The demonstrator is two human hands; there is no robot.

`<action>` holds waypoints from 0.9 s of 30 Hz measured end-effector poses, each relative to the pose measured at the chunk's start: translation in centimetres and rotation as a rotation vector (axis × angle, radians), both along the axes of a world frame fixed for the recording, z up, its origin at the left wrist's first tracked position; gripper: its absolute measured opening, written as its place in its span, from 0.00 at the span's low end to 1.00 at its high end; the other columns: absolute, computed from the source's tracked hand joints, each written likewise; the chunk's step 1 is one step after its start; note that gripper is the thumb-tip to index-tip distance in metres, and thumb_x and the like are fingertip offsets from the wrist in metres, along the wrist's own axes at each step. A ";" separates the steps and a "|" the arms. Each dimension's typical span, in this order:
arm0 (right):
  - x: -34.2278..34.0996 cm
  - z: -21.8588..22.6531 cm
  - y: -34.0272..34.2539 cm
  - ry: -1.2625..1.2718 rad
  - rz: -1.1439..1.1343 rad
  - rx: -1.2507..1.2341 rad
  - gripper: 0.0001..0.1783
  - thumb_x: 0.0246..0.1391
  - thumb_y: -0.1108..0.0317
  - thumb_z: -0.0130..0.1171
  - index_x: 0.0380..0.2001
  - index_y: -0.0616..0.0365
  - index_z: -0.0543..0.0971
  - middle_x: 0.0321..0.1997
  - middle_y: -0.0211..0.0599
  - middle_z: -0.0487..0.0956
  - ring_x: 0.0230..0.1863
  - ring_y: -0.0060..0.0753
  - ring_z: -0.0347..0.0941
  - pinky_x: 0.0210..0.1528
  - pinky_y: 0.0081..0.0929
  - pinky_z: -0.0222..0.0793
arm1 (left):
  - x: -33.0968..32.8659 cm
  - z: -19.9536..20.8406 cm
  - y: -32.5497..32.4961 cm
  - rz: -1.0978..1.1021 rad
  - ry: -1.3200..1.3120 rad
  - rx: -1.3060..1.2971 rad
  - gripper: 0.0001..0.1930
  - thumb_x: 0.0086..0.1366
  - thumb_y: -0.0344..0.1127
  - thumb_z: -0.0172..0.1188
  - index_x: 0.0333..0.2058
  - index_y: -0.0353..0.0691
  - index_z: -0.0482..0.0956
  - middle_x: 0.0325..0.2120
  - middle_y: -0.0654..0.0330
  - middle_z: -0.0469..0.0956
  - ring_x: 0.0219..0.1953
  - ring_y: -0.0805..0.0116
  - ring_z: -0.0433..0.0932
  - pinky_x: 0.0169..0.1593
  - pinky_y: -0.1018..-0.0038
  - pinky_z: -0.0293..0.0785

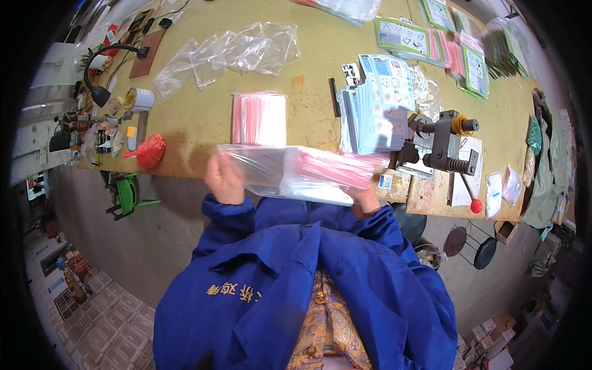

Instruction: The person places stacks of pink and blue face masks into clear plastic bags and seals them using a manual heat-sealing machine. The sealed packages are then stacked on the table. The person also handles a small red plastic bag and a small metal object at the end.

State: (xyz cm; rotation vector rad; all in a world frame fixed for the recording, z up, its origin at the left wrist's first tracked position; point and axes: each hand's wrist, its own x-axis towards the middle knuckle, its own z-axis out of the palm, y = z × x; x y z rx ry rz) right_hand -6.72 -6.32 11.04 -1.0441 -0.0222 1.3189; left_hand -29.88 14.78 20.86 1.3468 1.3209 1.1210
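Left hand [225, 177] grasps clear bag [259, 165], right hand [368, 198] the pink stack [336, 169]; careless tilting could spill it

L hand [225, 180] blurred w/ motion; exact placement of its fingers on the clear plastic bag [256, 165] unclear. R hand [366, 198]: most fingers hidden under the pink-edged packets [339, 168] it holds; can't tell if pkts are in or on the bag, & no. of pkts unclear. Blue-white leaflets [387, 80]: text too small to read, lower R corner partly hidden by hand press [441, 145]. Red plastic bag [151, 151]: contents hidden. Bagged stack [348, 7] cut off at top edge. Blue jacket [246, 320] & patterned shirt [320, 320] cut off at btm. Black seat [414, 223] partly hidden by tabletop [197, 129] & sleeve [391, 231]. Cartons [114, 324], lower L: dim, details too small.
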 end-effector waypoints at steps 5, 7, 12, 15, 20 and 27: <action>2.1 -1.7 -1.8 0.066 -0.137 0.039 0.26 0.49 0.82 0.62 0.54 0.62 0.74 0.52 0.38 0.79 0.53 0.34 0.75 0.56 0.33 0.69 | -3.7 0.1 5.1 0.302 -0.069 0.075 0.16 0.75 0.46 0.48 0.34 0.40 0.76 0.19 0.69 0.73 0.15 0.82 0.63 0.19 0.84 0.56; 3.0 -2.1 -2.2 0.024 -0.182 -0.019 0.27 0.51 0.80 0.62 0.57 0.60 0.72 0.53 0.38 0.78 0.53 0.35 0.74 0.56 0.37 0.71 | -5.0 -0.8 5.8 0.255 -0.134 0.036 0.16 0.74 0.47 0.47 0.36 0.41 0.75 0.25 0.66 0.77 0.17 0.79 0.66 0.19 0.84 0.60; 5.3 -1.5 -3.1 0.020 -0.300 -0.060 0.26 0.53 0.74 0.61 0.56 0.56 0.71 0.51 0.38 0.78 0.50 0.40 0.76 0.50 0.43 0.76 | -3.4 -6.3 2.6 0.260 -0.241 -0.511 0.11 0.74 0.42 0.47 0.44 0.41 0.72 0.38 0.56 0.81 0.31 0.68 0.78 0.28 0.74 0.73; 6.1 -0.7 -3.8 -0.019 -0.374 -0.111 0.27 0.54 0.71 0.62 0.57 0.54 0.70 0.53 0.37 0.77 0.50 0.39 0.76 0.49 0.43 0.76 | -1.3 -9.4 0.8 0.233 -0.490 -0.664 0.07 0.73 0.37 0.48 0.45 0.44 0.67 0.44 0.54 0.80 0.40 0.56 0.82 0.31 0.67 0.78; 6.5 0.2 -4.8 -0.018 -0.422 -0.147 0.27 0.54 0.69 0.62 0.58 0.54 0.69 0.54 0.37 0.76 0.50 0.39 0.76 0.48 0.42 0.76 | 0.6 -11.4 6.0 0.195 -0.782 -0.567 0.06 0.69 0.30 0.47 0.43 0.40 0.65 0.45 0.45 0.78 0.45 0.46 0.80 0.47 0.52 0.80; 4.7 1.5 -3.8 0.039 -0.379 -0.159 0.26 0.54 0.74 0.60 0.57 0.58 0.70 0.52 0.37 0.77 0.50 0.37 0.76 0.49 0.38 0.76 | 5.1 -12.4 23.4 0.245 -0.747 -0.442 0.12 0.68 0.30 0.49 0.49 0.36 0.68 0.42 0.46 0.78 0.46 0.51 0.79 0.45 0.57 0.79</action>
